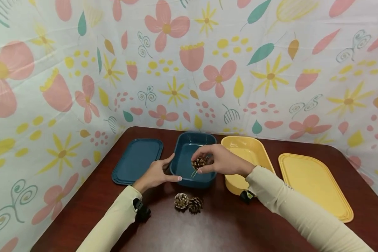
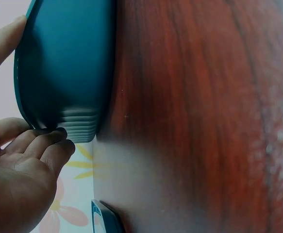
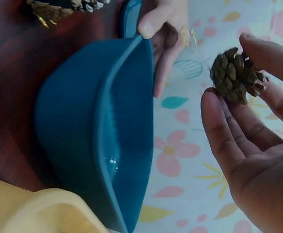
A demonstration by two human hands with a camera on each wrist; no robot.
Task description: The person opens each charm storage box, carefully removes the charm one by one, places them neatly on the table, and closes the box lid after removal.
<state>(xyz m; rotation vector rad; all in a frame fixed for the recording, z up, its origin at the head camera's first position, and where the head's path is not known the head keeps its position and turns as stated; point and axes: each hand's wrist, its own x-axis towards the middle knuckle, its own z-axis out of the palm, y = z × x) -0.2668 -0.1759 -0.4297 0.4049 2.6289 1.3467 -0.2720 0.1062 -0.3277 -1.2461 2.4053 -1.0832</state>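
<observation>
Right hand (image 1: 223, 159): While it hangs near the middle of the frame, its thumb and fingertips pinch a pine cone (image 1: 200, 162), parted only as wide as the cone.
Pine cone in the fingers: It is up over the blue box (image 1: 184, 162), not touching it, and a thin gold string (image 1: 193, 174) dangles down. The step in hand looks like bringing this cone to the box. The next move seems to call for going down a little, then spreading the fingers to let go softly.
Right arm: It reaches in from the lower right corner and crosses over the yellow box (image 1: 252, 152). The back of the hand is up, and the fingers point left and down.
Left hand (image 1: 157, 171): Just left of the middle, it holds a corner of the blue box, thumb on the near side, fingers bent at the left end. I think this helps steady the box.
Left arm: It comes up from the bottom left.
Two other pine cones (image 1: 181, 201): They sit side by side on the table (image 1: 214, 231), below the blue box.
Lids: The blue lid (image 1: 138, 161) lies flat at left, the yellow lid (image 1: 315, 185) flat at right.
</observation>
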